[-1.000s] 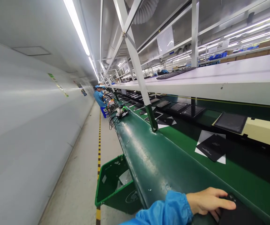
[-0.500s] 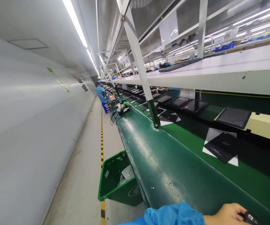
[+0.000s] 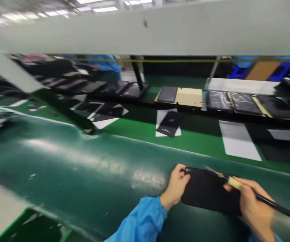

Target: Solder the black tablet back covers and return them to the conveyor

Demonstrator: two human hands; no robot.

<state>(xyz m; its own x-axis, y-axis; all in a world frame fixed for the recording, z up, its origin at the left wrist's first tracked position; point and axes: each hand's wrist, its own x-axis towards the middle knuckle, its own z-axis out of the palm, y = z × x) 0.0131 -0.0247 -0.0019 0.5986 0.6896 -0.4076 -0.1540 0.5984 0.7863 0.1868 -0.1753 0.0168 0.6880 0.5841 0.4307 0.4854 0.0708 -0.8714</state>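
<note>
A black tablet back cover [image 3: 207,190] with a camera hole in its upper left corner is held low over the green bench. My left hand [image 3: 175,183] pinches its left end between thumb and fingers. Closed around a slim tool that looks like a soldering iron [image 3: 232,181], my right hand [image 3: 257,203] is over the cover's right end. The tool has a thin metal tip, a pale yellow sleeve and a long black rear part. Its tip lies over the cover's upper edge; contact cannot be made out.
Beyond the green bench [image 3: 104,168] runs a green belt [image 3: 135,129] with another black cover [image 3: 169,122] on white paper. Tablets [image 3: 167,94] stand in a row behind it. A white shelf [image 3: 145,30] crosses above, a slanted post [image 3: 59,107] is left, and a green bin [image 3: 26,227] sits below.
The view has swung right and down from the aisle to the bench. Both hands now show, with the back cover and the tool; earlier one hand was at a black object.
</note>
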